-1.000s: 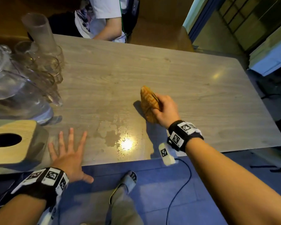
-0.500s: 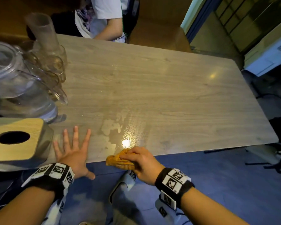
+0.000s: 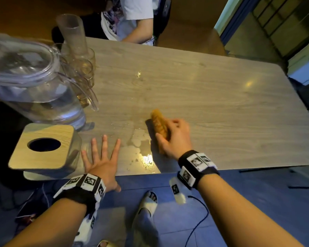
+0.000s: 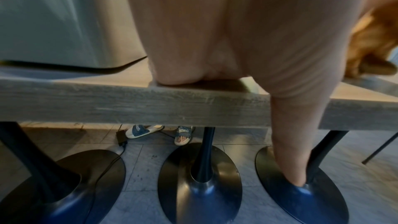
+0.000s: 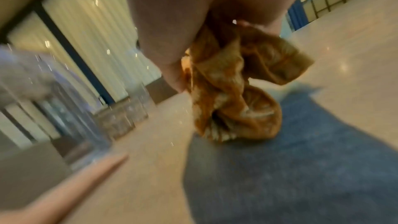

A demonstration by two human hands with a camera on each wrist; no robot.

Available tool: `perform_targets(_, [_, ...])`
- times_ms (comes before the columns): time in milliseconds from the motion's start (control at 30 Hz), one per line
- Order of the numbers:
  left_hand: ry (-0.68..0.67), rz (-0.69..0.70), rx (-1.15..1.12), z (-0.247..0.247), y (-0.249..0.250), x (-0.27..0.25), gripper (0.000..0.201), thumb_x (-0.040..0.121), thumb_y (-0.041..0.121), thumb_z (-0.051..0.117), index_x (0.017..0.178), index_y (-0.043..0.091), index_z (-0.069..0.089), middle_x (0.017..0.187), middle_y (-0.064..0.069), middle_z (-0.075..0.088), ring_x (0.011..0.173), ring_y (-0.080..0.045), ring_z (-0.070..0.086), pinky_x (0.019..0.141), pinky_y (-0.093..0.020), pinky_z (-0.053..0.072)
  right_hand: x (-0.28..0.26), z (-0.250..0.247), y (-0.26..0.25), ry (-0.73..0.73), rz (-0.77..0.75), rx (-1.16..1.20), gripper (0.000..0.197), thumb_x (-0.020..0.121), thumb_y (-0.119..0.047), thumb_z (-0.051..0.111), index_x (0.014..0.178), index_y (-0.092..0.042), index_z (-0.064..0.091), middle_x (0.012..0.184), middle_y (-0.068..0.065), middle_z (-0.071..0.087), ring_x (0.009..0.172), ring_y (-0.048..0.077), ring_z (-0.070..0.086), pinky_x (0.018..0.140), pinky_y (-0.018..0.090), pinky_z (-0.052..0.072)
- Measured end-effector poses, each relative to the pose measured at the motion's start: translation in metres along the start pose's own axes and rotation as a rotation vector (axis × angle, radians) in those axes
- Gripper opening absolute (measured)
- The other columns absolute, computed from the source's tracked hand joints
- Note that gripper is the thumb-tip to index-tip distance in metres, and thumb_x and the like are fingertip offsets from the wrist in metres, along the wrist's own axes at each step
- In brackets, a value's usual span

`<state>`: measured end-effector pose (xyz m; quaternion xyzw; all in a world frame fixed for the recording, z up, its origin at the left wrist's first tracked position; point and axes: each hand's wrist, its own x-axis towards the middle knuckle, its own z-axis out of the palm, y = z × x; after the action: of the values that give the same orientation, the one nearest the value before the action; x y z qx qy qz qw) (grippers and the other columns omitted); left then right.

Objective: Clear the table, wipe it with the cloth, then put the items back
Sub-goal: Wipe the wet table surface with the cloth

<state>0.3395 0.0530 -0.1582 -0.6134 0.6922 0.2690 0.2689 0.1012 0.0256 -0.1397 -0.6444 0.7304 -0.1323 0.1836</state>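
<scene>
We grip the bunched orange cloth point(image 3: 158, 124) in our right hand point(image 3: 174, 138), fingers curled round it, pressing it on the bench point(image 3: 212, 111) beside a wet patch point(image 3: 137, 141). Our left hand point(image 3: 101, 161) lies flat with fingers spread at the near edge. Left of it stands a wooden-topped box point(image 3: 41, 146), then a clear jug point(image 3: 36, 90) and glasses point(image 3: 84, 68) farther back.

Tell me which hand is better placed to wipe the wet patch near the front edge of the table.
The right hand: it already grips the orange cloth, just beside the wet patch. The left hand lies flat and spread on the table, holding nothing.
</scene>
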Motion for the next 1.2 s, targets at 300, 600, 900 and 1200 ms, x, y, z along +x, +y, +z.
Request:
perform_targets(300, [0.031, 0.026, -0.056, 0.007, -0.002, 0.004, 0.159, 0.061, 0.061, 0.085, 0.140, 0.029, -0.049, 0.137, -0.011, -0.063, 0.132, -0.042, -0.051, 0.104, -0.064, -0.027, -0.043, 0.032, 0.027, -0.348, -0.714, -0.004, 0.051, 0.102, -0.044, 0.034, 0.147, -0.023, 0.040, 0.157, 0.007, 0.033, 0.145, 0.032, 0.028, 0.118, 0.050, 0.021])
perform_targets(600, [0.143, 0.059, -0.145, 0.011, -0.005, -0.001, 0.153, 0.067, 0.061, 0.081, 0.142, 0.022, -0.047, 0.142, -0.007, -0.060, 0.135, -0.036, -0.049, 0.108, -0.059, -0.029, 0.000, 0.055, -0.016, -0.166, -0.580, 0.049, 0.047, 0.098, -0.032, 0.040, 0.140, -0.016, 0.051, 0.152, 0.011, 0.040, 0.142, 0.038, 0.029, 0.118, 0.051, 0.020])
perform_targets(900, [0.484, 0.434, -0.300, 0.003, -0.024, -0.062, 0.087, 0.097, 0.054, 0.047, 0.159, 0.028, -0.008, 0.166, 0.007, -0.017, 0.155, -0.016, -0.014, 0.127, -0.040, 0.010, 0.040, 0.063, -0.024, -0.055, -0.249, -0.018, 0.052, 0.093, -0.038, 0.048, 0.143, -0.023, 0.047, 0.149, 0.008, 0.045, 0.136, 0.039, 0.037, 0.112, 0.054, 0.031])
perform_targets(1200, [1.001, 0.459, -0.275, -0.006, -0.071, -0.087, 0.046, 0.092, 0.039, 0.063, 0.126, 0.007, 0.065, 0.139, -0.015, 0.053, 0.140, -0.034, 0.043, 0.110, -0.057, 0.040, 0.006, 0.037, 0.017, -0.226, -0.588, 0.031, 0.049, 0.092, -0.013, 0.060, 0.141, -0.018, 0.051, 0.149, 0.011, 0.044, 0.138, 0.033, 0.036, 0.114, 0.052, 0.029])
